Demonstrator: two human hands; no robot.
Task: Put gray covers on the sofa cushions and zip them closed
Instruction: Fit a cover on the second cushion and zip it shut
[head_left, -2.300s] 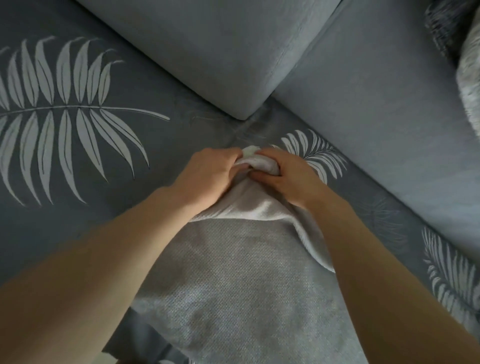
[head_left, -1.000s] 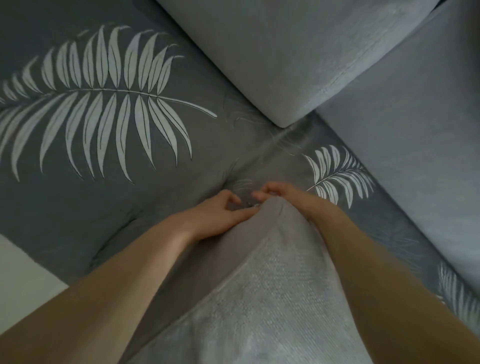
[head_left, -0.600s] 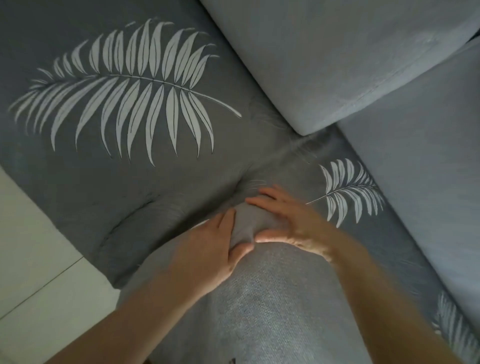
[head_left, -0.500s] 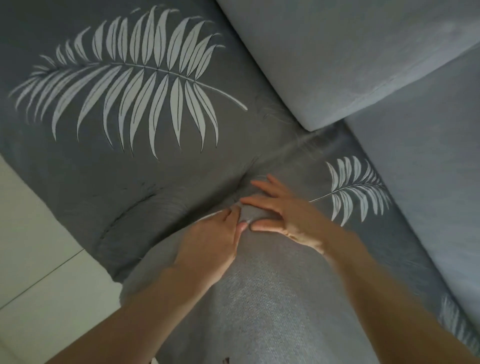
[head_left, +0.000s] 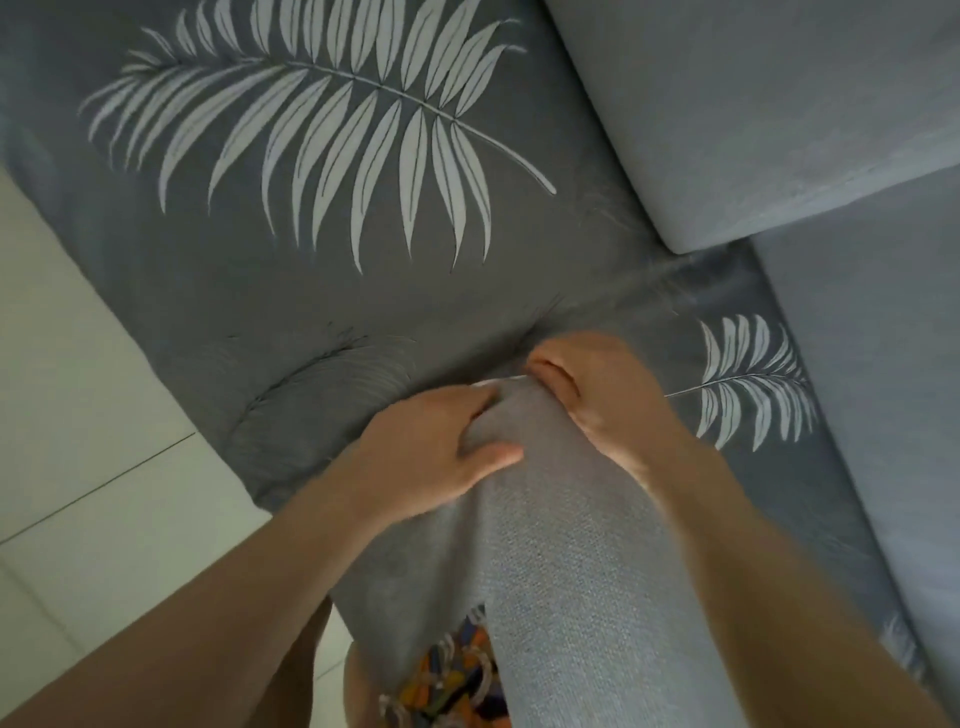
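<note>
Our left hand (head_left: 426, 447) and right hand (head_left: 597, 395) pinch the gray cover (head_left: 561, 545) corner (zipper unseen); fabric may snag if tugged.

Back cushion (head_left: 753, 119) beyond, floor (head_left: 78, 415) leftward.

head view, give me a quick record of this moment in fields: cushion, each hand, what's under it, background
cushion: gray woven-fabric covered cushion, far corner pushed into the seat
left hand: left hand grips the cover fabric near that corner, thumb on top
right hand: right hand curled over the cushion corner
seat: dark gray sofa cover with white leaf print, dented beside the hands
background: plain light gray back cushion top right; pale tiled floor left
zipper: not visible
</note>
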